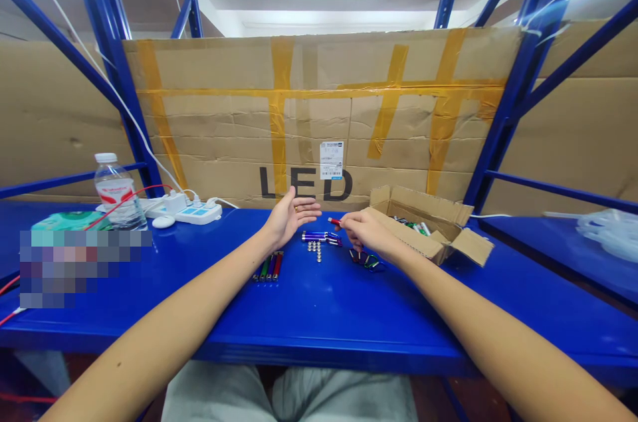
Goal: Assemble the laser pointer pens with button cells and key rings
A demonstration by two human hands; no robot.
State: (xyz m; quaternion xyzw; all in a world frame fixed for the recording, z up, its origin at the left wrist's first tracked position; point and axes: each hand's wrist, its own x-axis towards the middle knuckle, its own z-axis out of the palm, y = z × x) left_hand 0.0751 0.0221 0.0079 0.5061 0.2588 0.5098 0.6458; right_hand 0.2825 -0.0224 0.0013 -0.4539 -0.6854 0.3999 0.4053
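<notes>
My right hand [367, 230] pinches a small red metal tube [334, 220] between thumb and fingertips, its end pointing left. Facing it, my left hand [295, 217] is held just above the table with fingers stretched out and nothing in it. Below and between the hands lie blue and purple metal tubes with clips [319, 236]. Small silver button cells [319, 253] are lined up just in front of them. Several coloured tubes [269, 268] stand side by side near my left wrist. Coloured carabiner clips [367, 261] lie in a loose group below my right hand.
An open cardboard box [451, 236] with small parts inside stands behind my right forearm. To the left are a water bottle [115, 199], a green packet [70, 221] and a white power strip [197, 211]. A large taped carton [229, 136] walls the blue table's back.
</notes>
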